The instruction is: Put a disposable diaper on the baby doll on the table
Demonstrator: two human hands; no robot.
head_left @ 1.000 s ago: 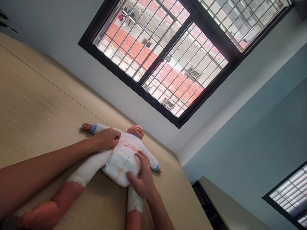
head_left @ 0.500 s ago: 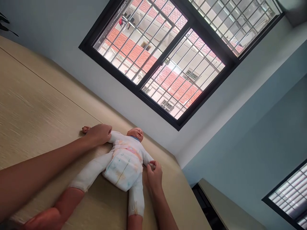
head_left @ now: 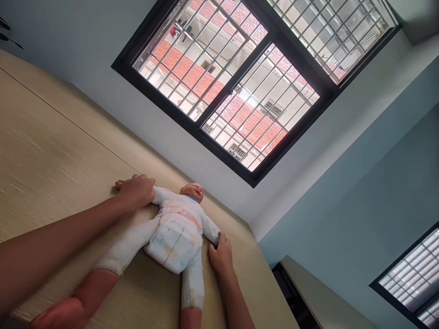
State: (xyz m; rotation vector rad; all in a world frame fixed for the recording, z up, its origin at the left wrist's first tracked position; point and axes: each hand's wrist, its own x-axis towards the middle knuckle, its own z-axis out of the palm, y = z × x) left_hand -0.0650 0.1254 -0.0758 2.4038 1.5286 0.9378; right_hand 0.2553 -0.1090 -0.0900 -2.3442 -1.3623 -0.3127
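A baby doll in a white cloth suit and a printed diaper lies on its back on the wooden table, its head toward the wall and its arms spread. My left hand is wrapped round the doll's arm on the left, and the doll's small hand pokes out beyond it. On the other side, my right hand has its fingers closed round the lower end of the doll's other sleeve. The doll's reddish lower legs reach toward the bottom edge of the view.
Behind the table is a wall with a black-framed, barred window. A second window is at the lower right. A shelf or cabinet stands beyond the table's right edge. Dark leaves show at the upper left.
My right hand has slid slightly down the doll's sleeve toward its end. My left hand has shifted a little outward along the other arm. The view has moved slightly.
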